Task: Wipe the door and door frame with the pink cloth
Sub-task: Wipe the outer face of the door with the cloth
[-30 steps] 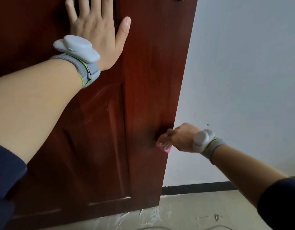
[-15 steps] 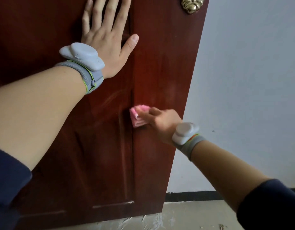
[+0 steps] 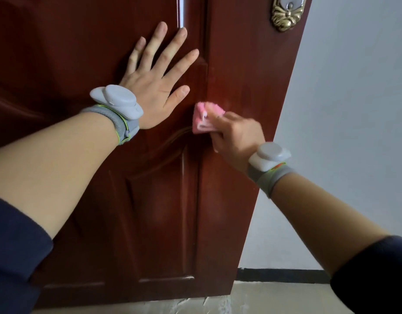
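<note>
A dark red-brown wooden door [image 3: 240,189] with raised panels fills the left and middle of the view. My left hand [image 3: 157,85] lies flat on it with the fingers spread, holding nothing. My right hand [image 3: 236,134] grips a folded pink cloth [image 3: 204,118] and presses it against the door just right of my left thumb, along the panel's moulding. The cloth's folded edges point left. No door frame is in view.
A brass handle plate [image 3: 286,12] sits on the door at the top right. Right of the door's free edge is a white wall [image 3: 354,109] with a black skirting strip [image 3: 281,275]. A pale, scuffed floor [image 3: 218,302] runs below.
My right hand carried the pink cloth up and left from the door's lower right edge to the middle stile. The view tilted upward, bringing the handle plate into sight. My left hand stayed flat.
</note>
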Tool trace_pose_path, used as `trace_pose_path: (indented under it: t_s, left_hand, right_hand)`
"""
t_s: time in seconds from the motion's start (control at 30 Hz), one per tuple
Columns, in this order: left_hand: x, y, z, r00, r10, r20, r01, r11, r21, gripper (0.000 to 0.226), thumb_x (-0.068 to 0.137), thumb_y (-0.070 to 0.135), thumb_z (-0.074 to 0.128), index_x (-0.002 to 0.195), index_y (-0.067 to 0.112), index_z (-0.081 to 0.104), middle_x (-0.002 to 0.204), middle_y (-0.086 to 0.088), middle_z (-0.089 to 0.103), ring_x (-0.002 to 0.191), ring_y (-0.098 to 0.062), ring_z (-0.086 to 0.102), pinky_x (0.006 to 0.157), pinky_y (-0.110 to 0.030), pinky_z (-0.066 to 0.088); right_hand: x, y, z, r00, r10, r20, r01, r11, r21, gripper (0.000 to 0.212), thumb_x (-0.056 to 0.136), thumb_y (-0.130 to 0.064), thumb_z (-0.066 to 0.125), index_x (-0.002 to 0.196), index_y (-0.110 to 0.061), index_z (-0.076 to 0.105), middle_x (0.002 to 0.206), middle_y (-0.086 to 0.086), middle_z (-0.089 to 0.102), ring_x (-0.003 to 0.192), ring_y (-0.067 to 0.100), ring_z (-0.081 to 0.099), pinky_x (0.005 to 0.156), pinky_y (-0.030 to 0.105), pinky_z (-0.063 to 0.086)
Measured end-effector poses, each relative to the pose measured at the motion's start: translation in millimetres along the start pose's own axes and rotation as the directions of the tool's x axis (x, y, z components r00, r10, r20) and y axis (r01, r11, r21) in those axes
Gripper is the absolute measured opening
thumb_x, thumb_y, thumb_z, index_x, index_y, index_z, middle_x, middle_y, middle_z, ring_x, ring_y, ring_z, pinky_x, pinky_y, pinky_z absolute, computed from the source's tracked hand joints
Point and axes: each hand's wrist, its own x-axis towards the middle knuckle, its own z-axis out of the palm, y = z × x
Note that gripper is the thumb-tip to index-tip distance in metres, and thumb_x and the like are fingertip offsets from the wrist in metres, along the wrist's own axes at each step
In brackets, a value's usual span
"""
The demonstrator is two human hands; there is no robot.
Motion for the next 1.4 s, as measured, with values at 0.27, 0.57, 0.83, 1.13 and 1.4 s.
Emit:
trace_pose_path:
  t_s: [0.27, 0.57, 0.83, 1.13, 1.4]
  left_hand:
    - [-16.9, -23.4, -1.7, 0.994, 0.086, 0.068, -0.09, 0.995, 0.047, 0.068, 0.097, 0.049, 0.028, 0.153, 0.027, -0.003, 0.161, -0.002, -0.01, 0.146, -0.025, -0.013, 0.113, -0.035, -0.014]
    - [-19.5, -22.1, 2.0, 0.996, 0.089, 0.019, -0.089, 0.996, 0.011, 0.066, 0.099, 0.045, 0.034, 0.153, 0.027, 0.0, 0.161, -0.002, -0.007, 0.147, -0.026, -0.011, 0.113, -0.038, -0.012]
    - [-21.2, -21.3, 3.4, 0.997, 0.073, -0.014, -0.073, 0.997, 0.014, 0.065, 0.099, 0.045, 0.033, 0.153, 0.026, 0.002, 0.161, -0.004, -0.004, 0.147, -0.028, -0.008, 0.113, -0.039, -0.01]
    - [-21.9, -20.5, 8.1, 0.997, 0.057, -0.049, -0.057, 0.998, 0.008, 0.064, 0.098, 0.046, 0.032, 0.153, 0.026, 0.006, 0.161, -0.006, 0.001, 0.147, -0.029, -0.003, 0.114, -0.039, -0.008]
    - [-23.3, -19.7, 9.4, 0.997, 0.052, -0.054, -0.053, 0.999, -0.013, 0.065, 0.097, 0.046, 0.034, 0.153, 0.029, 0.004, 0.161, 0.0, -0.003, 0.147, -0.023, -0.009, 0.113, -0.035, -0.012]
  right_hand:
    - [-61.0, -27.7, 37.8, 0.69, -0.269, 0.672, 0.286, 0.954, 0.089, 0.041, 0.093, -0.022, 0.043, 0.132, -0.035, 0.044, 0.115, -0.007, 0.063, 0.096, 0.022, 0.065, 0.074, 0.03, 0.051]
    - [-48.2, -35.5, 52.6, 0.934, -0.252, 0.253, 0.225, 0.966, 0.128, 0.064, 0.064, -0.012, 0.077, 0.125, -0.018, 0.06, 0.088, 0.008, 0.07, 0.051, 0.029, 0.065, 0.039, 0.029, 0.049]
    - [-49.5, -39.0, 46.3, 0.608, -0.329, 0.723, 0.376, 0.921, 0.103, 0.041, 0.096, -0.025, 0.042, 0.134, -0.041, 0.044, 0.118, -0.013, 0.063, 0.103, 0.013, 0.063, 0.075, 0.021, 0.046]
    - [-90.4, -29.9, 67.1, 0.768, -0.339, 0.543, 0.29, 0.941, 0.176, 0.041, 0.087, -0.018, 0.048, 0.126, -0.025, 0.059, 0.111, -0.006, 0.068, 0.086, 0.013, 0.069, 0.06, 0.019, 0.05]
    - [-64.8, -22.2, 45.0, 0.689, -0.371, 0.623, 0.455, 0.89, 0.026, 0.043, 0.091, -0.019, 0.04, 0.132, -0.027, 0.05, 0.094, 0.001, 0.069, 0.069, 0.025, 0.067, 0.054, 0.028, 0.047]
